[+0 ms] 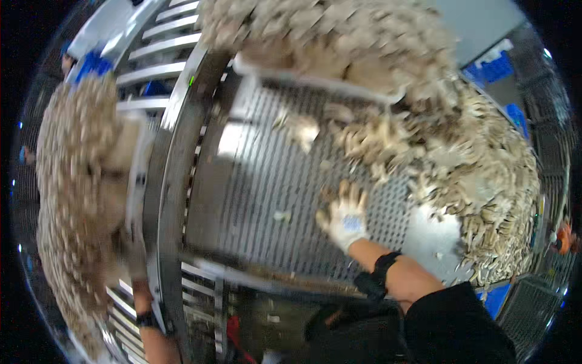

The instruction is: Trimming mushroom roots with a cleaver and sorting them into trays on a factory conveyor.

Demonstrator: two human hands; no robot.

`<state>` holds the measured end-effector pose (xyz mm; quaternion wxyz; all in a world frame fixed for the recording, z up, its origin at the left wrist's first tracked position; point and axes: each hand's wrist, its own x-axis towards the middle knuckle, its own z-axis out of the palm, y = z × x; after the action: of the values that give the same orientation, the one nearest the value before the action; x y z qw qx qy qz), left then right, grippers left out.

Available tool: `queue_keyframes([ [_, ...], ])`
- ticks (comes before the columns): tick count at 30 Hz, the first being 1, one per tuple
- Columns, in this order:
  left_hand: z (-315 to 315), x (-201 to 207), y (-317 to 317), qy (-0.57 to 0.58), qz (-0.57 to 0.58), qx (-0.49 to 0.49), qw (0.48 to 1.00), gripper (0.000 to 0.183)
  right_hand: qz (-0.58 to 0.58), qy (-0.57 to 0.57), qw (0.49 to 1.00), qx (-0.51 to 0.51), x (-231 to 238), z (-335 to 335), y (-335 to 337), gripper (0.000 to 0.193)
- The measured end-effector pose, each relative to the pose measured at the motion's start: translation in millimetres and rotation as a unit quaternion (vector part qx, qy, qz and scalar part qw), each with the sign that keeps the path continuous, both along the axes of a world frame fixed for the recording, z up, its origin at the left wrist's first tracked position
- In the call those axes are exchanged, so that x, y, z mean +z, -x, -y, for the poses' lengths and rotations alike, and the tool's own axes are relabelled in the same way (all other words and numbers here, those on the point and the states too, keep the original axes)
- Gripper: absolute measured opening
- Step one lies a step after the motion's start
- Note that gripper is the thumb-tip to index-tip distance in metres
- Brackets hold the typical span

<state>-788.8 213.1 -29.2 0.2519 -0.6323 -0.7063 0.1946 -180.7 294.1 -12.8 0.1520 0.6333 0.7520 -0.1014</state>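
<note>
My right hand [347,218], in a white glove with a blue print on its back, is spread flat over a perforated metal tray [260,182], holding nothing. Right of it lies a heap of loose, pale mushrooms [485,176] that look like oyster mushrooms. My left hand [132,258] is at the near end of a white crate [138,170] piled high with mushroom clusters [76,164]. Motion blurs that glove and its fingers are hidden, so its hold on the crate cannot be told.
Across the tray's far side stands another white crate [321,85] heaped with mushrooms. Slatted metal rollers [163,51] run along the left, beside a metal rail [173,151]. Blue containers [490,68] stand at the right. A few scraps [282,215] lie on the tray.
</note>
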Motion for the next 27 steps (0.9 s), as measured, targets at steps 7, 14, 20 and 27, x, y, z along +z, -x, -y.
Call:
queue_keyframes([
  [7, -85.3, 46.7, -36.8, 0.073, -0.204, -0.009, 0.976, 0.047, -0.042, -0.123, 0.991, 0.01, -25.3, 6.7, 17.0, 0.066],
  [14, -148.7, 93.8, -94.2, -0.09, 0.387, 0.132, 0.908, 0.048, -0.065, -0.146, 0.987, 0.006, -28.3, 7.2, 17.4, 0.065],
  [20, -156.1, 113.7, -107.1, -0.023, 0.43, 0.119, 0.894, 0.034, -0.068, -0.135, 0.988, -0.016, -25.1, 9.0, 10.0, 0.066],
  [27, -121.9, 178.5, -80.2, 0.085, 0.394, 0.185, 0.896, 0.033, -0.081, -0.15, 0.985, -0.006, -19.5, 9.1, 13.6, 0.065],
])
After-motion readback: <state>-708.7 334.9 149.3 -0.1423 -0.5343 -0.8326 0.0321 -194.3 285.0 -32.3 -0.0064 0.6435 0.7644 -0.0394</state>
